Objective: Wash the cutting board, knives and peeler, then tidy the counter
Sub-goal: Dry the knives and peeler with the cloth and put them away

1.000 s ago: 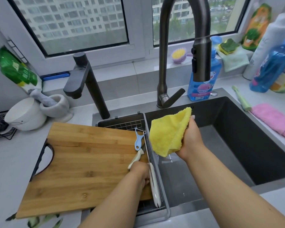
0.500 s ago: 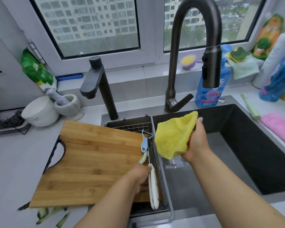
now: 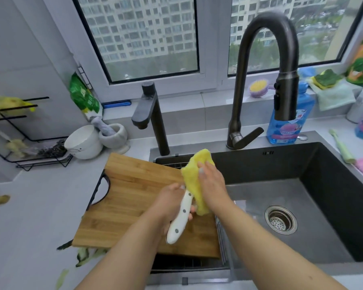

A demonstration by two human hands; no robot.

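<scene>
left hand (image 3: 166, 203) clenched round the white-handled knife (image 3: 181, 216), mid-frame over the cutting board (image 3: 134, 197) | right hand (image 3: 211, 185) grasping the yellow cloth (image 3: 194, 185), wrapped over the hidden blade, probably wiping it safely | peeler not visible

Both forearms forward, left hand (image 3: 169, 203) and right hand (image 3: 213, 185) curled (each gripping)
</scene>
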